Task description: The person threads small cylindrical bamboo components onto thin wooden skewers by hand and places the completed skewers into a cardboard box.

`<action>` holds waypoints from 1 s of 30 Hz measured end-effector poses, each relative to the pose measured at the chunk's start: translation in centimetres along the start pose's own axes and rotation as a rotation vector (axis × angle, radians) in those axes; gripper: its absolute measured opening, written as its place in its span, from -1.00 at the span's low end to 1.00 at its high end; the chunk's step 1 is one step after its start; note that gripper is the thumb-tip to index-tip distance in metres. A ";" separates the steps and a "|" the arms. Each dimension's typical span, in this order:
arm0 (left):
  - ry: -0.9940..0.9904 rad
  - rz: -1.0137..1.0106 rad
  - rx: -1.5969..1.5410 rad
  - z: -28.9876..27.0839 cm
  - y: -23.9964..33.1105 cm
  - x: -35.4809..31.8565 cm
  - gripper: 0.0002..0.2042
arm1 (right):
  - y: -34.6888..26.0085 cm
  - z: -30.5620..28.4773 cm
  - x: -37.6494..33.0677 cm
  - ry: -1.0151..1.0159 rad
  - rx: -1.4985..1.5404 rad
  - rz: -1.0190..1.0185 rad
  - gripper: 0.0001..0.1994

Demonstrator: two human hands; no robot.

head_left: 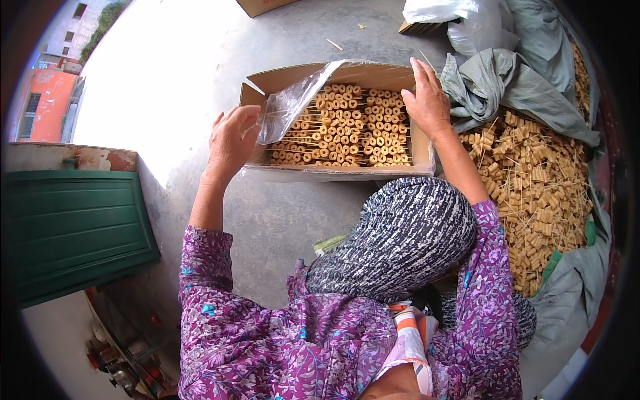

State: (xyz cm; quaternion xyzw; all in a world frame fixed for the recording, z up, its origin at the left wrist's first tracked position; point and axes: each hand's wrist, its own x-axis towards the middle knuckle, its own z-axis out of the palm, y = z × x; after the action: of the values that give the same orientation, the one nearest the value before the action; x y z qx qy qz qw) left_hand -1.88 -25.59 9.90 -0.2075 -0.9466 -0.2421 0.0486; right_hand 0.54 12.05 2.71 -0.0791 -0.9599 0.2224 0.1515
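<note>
An opened cardboard box (422,150) sits in front of me, packed with rows of short, hollow tan-brown pieces (340,127) on thin sticks. A clear plastic liner (291,107) drapes across its far left corner and also shows along the near edge. My left hand (232,139) is beside the box's left end, its fingers bent and closed on the liner's edge. Over the right end is my right hand (428,103), with fingers stretched upward and thumb apart. It is nearest the box's right flap and holds nothing that I can see.
A large heap of similar stick pieces (527,193) lies at the right, partly under grey-green cloth sacking (490,83). White plastic bags (483,30) rest behind it. Another cardboard box (263,5) stands far off. A green panel (77,230) is at the left.
</note>
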 end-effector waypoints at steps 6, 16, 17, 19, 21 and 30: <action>-0.154 0.024 0.054 3.4 5.1 6.6 -0.38 | -0.1 -0.6 0.0 -0.008 0.035 0.038 -0.32; 0.233 0.052 -0.225 13.8 5.1 9.7 -0.89 | 1.1 -0.4 -0.2 0.077 0.270 0.113 -0.26; 0.223 0.021 -0.310 13.9 4.6 9.7 -0.91 | 1.8 0.0 -0.3 0.079 0.354 0.155 -0.25; 0.287 0.078 -0.402 12.9 3.8 9.6 -0.93 | 3.3 1.6 -0.1 0.120 0.603 0.266 -0.32; 0.129 0.068 -0.712 12.5 1.7 9.7 -0.91 | 4.7 1.2 0.0 -0.197 1.346 0.507 -0.41; -0.020 -0.003 -1.127 11.9 4.4 9.6 -0.91 | 7.3 -2.7 1.7 -0.510 1.266 0.682 -0.83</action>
State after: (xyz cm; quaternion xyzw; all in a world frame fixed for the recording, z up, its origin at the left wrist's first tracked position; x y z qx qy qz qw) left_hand -8.69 -12.83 3.22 -0.2022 -0.6717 -0.7083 -0.0789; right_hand 0.46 19.98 2.14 -0.2156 -0.5770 0.7761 -0.1355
